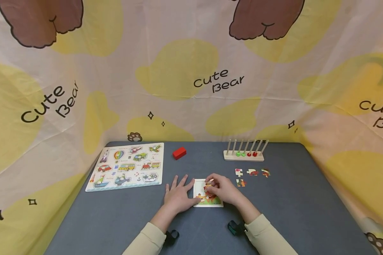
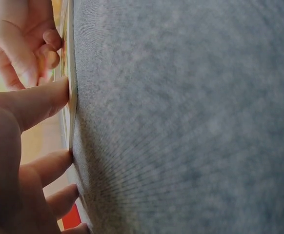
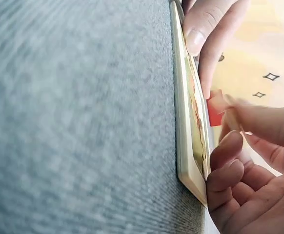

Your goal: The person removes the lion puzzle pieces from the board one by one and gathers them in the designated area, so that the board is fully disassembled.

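A small jigsaw tray point(image 1: 208, 206) with a pale rim lies flat on the dark table, its picture partly filled in along the bottom. My left hand point(image 1: 178, 198) is spread at the tray's left side, thumb on its lower left part and index fingertip by its upper left corner. Over the tray's right half, my right hand point(image 1: 223, 189) pinches a puzzle piece point(image 3: 236, 118) between thumb and fingers. That piece is blurred and mostly hidden by the fingers. Several loose puzzle pieces point(image 1: 252, 172) lie to the right of the tray.
A large vehicle puzzle board point(image 1: 124, 179) lies at the left. A red block point(image 1: 179, 153) sits behind the tray. At the back right stands a wooden peg rack point(image 1: 244, 158) with green and red beads. A patterned cloth point(image 1: 185, 71) hangs behind the table.
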The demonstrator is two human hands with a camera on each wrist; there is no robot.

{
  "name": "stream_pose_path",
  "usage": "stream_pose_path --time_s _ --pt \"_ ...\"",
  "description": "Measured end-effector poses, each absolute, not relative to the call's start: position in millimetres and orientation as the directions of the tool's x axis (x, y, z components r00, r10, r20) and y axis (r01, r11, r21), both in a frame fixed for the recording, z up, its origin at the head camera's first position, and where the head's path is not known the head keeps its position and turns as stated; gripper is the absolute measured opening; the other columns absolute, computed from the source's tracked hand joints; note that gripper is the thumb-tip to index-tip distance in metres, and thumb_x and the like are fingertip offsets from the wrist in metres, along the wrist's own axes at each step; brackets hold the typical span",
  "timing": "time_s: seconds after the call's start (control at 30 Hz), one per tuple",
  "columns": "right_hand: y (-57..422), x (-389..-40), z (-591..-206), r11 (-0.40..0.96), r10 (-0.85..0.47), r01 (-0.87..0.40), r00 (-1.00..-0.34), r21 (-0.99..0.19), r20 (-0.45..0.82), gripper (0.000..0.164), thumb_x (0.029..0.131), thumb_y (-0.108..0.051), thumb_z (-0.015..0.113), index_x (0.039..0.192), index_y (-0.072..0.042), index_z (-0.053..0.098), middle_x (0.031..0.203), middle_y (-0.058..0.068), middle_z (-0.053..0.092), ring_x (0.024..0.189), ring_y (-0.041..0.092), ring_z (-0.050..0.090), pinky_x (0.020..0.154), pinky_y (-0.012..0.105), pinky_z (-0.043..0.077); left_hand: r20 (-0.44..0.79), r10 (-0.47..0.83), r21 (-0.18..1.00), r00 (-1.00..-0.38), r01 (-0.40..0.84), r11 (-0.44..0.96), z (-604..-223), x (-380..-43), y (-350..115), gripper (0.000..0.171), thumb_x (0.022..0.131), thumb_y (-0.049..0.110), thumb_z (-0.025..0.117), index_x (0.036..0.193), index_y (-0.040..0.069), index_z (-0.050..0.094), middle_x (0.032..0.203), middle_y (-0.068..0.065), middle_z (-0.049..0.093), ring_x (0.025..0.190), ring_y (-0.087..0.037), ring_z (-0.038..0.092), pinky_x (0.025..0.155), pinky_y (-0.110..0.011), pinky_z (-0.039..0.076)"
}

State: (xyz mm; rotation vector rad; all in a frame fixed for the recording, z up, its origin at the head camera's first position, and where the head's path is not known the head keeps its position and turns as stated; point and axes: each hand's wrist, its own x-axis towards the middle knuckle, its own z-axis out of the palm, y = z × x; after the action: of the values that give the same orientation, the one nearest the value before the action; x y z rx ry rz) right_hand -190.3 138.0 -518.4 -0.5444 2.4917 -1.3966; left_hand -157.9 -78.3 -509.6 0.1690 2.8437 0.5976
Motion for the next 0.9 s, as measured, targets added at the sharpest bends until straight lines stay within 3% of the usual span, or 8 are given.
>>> stream_pose_path --time_s 0.3,0.57,0.9 --pt "141 -191 -518 0.452 -0.359 -0.175 -0.934 -0.875 0.002 0.024 0.095 -0.026 0.072 0.110 -0.008 0.069 0.079 0.001 0.064 0.063 0.013 0.056 0.054 0.024 0.046 -0.191 0.164 0.414 -0.968 0.073 0.908 -510 -157 -79 0.081 0.082 0.060 0.073 0.151 0.026 0.049 0.164 -0.006 0.034 0.154 -0.042 0.015 0.117 -0.072 0.014" --pt "147 -188 -506 0.442 -0.351 -0.173 -0.936 -0.880 0.007 0.020 0.095 -0.022 0.072 0.106 -0.006 0.069 0.078 0.003 0.065 0.060 0.012 0.054 0.052 0.023 0.045 -0.200 0.162 0.413 -0.966 0.066 0.908 -510 -158 -78 0.081 0.082 0.061 0.072 0.152 0.028 0.048 0.164 -0.006 0.033 0.155 -0.041 0.013 0.118 -0.072 0.012" --pt "158 -188 -508 0.485 -0.315 -0.181 -0.949 -0.856 0.022 0.018 0.092 -0.028 0.076 0.102 -0.014 0.071 0.075 -0.004 0.069 0.062 0.012 0.058 0.055 0.025 0.047 -0.198 0.163 0.423 -0.966 0.066 0.904 -509 -157 -79 0.081 0.082 0.060 0.073 0.151 0.027 0.049 0.164 -0.006 0.034 0.155 -0.042 0.014 0.118 -0.072 0.012"
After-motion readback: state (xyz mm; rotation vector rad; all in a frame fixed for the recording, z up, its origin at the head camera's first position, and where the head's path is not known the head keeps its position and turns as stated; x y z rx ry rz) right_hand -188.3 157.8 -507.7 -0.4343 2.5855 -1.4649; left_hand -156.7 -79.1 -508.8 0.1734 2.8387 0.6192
